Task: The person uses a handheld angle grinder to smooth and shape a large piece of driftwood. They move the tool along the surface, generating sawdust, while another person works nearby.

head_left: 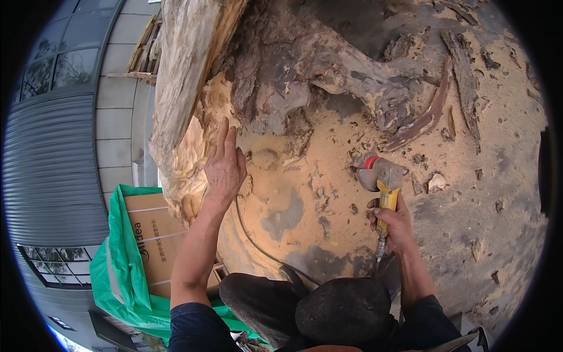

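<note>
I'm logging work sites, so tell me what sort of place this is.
Probably an outdoor wood-working yard: a rough trunk stands beside a building, what looks like sawdust covers much of the ground, and the right hand holds a power tool.

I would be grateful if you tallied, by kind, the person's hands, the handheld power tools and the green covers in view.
Hands: 2 (left hand, right hand)
Handheld power tool: 1
Green cover: 1
Total: 4
</note>
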A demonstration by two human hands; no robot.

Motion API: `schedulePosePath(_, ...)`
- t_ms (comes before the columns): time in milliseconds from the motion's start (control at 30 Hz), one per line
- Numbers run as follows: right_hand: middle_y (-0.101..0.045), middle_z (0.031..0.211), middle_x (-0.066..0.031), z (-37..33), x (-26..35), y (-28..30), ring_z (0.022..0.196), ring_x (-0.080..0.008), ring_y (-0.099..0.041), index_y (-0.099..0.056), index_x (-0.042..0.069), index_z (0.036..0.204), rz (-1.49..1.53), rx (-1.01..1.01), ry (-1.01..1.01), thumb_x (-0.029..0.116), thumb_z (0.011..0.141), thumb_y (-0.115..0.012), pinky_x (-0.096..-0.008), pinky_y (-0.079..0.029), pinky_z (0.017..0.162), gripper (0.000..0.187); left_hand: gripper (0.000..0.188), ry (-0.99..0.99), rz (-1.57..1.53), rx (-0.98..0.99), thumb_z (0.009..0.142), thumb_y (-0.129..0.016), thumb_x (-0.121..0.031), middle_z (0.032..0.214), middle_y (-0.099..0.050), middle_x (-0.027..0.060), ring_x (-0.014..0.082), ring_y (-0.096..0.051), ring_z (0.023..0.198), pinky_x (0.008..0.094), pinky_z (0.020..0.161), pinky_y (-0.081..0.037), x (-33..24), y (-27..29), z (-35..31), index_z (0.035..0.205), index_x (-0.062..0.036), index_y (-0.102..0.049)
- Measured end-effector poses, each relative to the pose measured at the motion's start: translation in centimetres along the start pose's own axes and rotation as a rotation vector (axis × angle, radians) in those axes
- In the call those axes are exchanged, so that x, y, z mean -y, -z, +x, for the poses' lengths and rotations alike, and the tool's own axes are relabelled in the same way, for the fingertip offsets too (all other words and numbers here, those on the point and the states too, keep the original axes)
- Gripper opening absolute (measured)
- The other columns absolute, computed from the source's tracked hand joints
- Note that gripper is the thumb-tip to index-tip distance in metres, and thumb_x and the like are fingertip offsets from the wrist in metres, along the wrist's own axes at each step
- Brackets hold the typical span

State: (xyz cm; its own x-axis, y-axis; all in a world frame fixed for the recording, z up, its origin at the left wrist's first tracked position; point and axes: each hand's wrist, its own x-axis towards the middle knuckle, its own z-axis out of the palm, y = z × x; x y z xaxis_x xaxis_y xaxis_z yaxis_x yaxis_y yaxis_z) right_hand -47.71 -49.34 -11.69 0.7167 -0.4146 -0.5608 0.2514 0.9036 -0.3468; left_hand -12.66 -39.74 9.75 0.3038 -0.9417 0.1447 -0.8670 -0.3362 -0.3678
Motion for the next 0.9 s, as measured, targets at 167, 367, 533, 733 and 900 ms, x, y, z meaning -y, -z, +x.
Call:
schedulePosePath(167,-0.066,0.104,-0.0060,0.7,1.5,-3.5,0.075,-0.0105,-0.060,-0.050,0.004,0.135,-0.179,0.109,0.131,-0.001,0.083,-0.067,-0.0263,-0.050,0.063,0.054,0.070,0.424,-1.039,0.803,0.104,-0.057,-0.052,0.150,-0.052,0.0198,0.0292,-0.060,0.128,0.0409,0.104,-0.049,-10.9,-0.3,-5.1,0.152,-0.0027,-0.043)
schedulePosePath(367,-0.071,0.103,-0.0099,1.3,3.8,-9.3,0.089,-0.0176,-0.068,-0.058,-0.003,0.128,-0.651,0.151,0.340,0.007,0.081,-0.074,-0.0304,-0.054,0.080,0.052,0.090,0.493,-1.940,0.613,0.099,-0.063,-0.059,0.152,-0.043,0.0126,0.0217,-0.047,0.137,0.0386,0.111,-0.042,-21.1,0.2,-6.9,0.158,-0.0026,-0.026)
schedulePosePath(533,-0.071,0.093,-0.0191,2.4,3.4,-12.8,0.084,-0.0287,-0.071,-0.056,-0.001,0.127,-0.877,0.204,0.599,0.016,0.084,-0.074,-0.0381,-0.055,0.076,0.049,0.079,0.781,-2.132,0.213,0.099,-0.066,-0.049,0.140,-0.048,0.0094,0.0183,-0.046,0.132,0.0355,0.110,-0.038,-22.2,-0.5,-6.2,0.153,-0.0020,-0.031)
schedulePosePath(733,-0.070,0.095,-0.0259,2.0,3.3,-18.9,0.090,-0.0456,-0.070,-0.056,0.001,0.118,-1.049,0.266,0.692,0.019,0.086,-0.072,-0.0457,-0.054,0.075,0.041,0.061,0.801,-2.296,-0.355,0.100,-0.066,-0.039,0.133,-0.054,0.0067,0.0180,-0.052,0.126,0.0368,0.110,-0.041,-20.0,1.2,-4.0,0.144,-0.0039,-0.042)
schedulePosePath(900,-0.069,0.096,-0.0280,2.3,1.6,-22.3,0.091,-0.0498,-0.067,-0.057,0.001,0.117,-1.148,0.286,0.778,0.018,0.089,-0.068,-0.0524,-0.051,0.076,0.034,0.050,0.839,-2.411,-0.494,0.101,-0.063,-0.031,0.127,-0.058,0.0070,0.0176,-0.057,0.118,0.0366,0.104,-0.046,-17.0,1.0,-4.3,0.140,-0.0038,-0.047)
